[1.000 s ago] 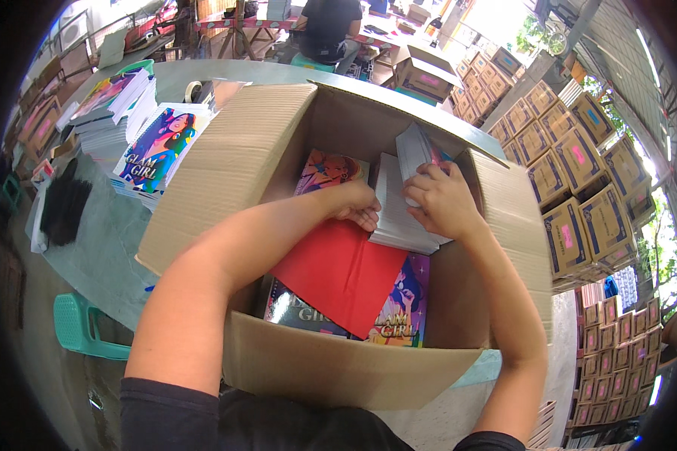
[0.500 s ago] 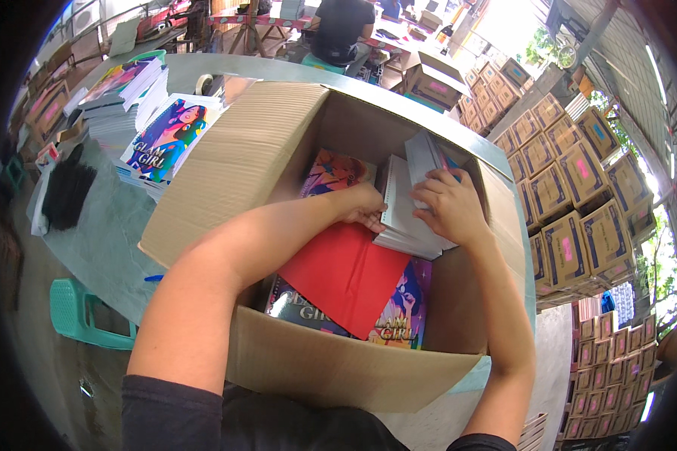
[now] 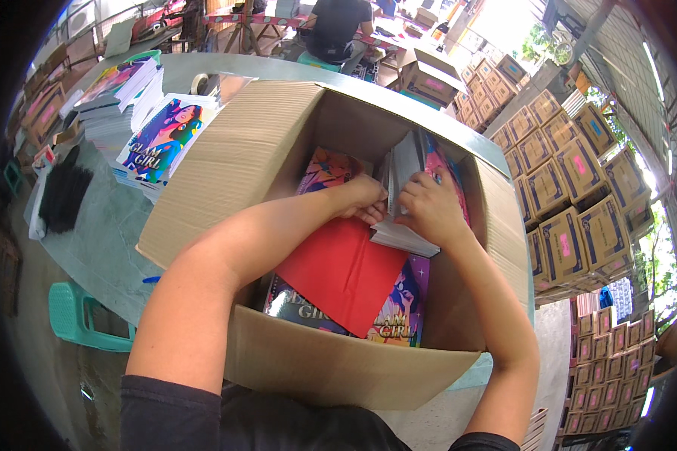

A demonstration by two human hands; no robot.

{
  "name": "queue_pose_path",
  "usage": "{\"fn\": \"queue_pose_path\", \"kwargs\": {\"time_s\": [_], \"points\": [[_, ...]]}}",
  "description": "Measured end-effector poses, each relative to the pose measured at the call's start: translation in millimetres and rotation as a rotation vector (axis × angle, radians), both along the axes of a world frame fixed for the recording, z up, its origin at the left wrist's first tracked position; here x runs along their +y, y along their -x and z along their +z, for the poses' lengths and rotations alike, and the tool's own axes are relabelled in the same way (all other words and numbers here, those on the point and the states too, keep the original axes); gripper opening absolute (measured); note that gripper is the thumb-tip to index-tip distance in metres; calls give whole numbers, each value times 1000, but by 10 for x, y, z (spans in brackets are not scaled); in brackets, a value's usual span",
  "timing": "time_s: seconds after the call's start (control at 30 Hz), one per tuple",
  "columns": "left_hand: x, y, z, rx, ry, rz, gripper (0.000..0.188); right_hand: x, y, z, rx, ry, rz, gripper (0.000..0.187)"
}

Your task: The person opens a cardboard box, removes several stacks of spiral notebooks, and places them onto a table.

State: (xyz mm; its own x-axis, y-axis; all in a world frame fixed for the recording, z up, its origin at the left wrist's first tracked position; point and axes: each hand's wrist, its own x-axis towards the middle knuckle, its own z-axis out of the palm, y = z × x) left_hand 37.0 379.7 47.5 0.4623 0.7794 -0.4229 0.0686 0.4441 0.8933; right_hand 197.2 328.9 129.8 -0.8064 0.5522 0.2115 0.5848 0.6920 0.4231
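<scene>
An open cardboard box [image 3: 353,370] stands on the table in front of me, with both my hands inside it. My right hand [image 3: 434,208] grips a stack of spiral notebooks [image 3: 405,237] at the box's far right; the stack leans, and a colourful cover [image 3: 438,161] shows at its right side. My left hand [image 3: 365,200], fingers curled, presses against the left edge of the same stack; its fingertips are partly hidden. Below my left hand, a red sheet [image 3: 346,272] lies aslant over notebooks with illustrated covers [image 3: 400,312]. Another covered notebook [image 3: 328,168] lies at the far left of the box.
Stacks of notebooks [image 3: 160,143] stand on the grey-green table [image 3: 116,240] to the left, near a black bundle [image 3: 66,192]. A green stool [image 3: 83,319] is at the lower left. Closed cartons [image 3: 568,240] are piled at the right. A person [image 3: 337,34] sits at the far table.
My right hand has shifted slightly left with the notebooks, tilting them more upright and baring the colourful cover at the right. My left hand stays at the stack's left edge.
</scene>
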Motion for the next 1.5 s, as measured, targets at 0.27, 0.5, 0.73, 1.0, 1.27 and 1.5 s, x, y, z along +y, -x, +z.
{"fn": "queue_pose_path", "kwargs": {"time_s": [0.27,0.5,0.73,1.0,1.27,1.5], "points": [[8,-12,-17,33,-25,-8,18,-22,15,9,13,27,-27,31],[48,-11,-94,31,-33,39,27,-39,33,28,34,16,-58,25],[87,-29,-148,526,-451,90,58,-51,82,45,50,0,-70,21],[-235,-208,185,-478,16,-164,83,-571,-5,652,296,-121,208,23],[-194,-347,188,-247,35,102,50,-1509,-321,664,591,451,-342,46],[-974,348,1450,-593,64,28,38,-1429,-621,335,1848,1413,-614,97]]}}
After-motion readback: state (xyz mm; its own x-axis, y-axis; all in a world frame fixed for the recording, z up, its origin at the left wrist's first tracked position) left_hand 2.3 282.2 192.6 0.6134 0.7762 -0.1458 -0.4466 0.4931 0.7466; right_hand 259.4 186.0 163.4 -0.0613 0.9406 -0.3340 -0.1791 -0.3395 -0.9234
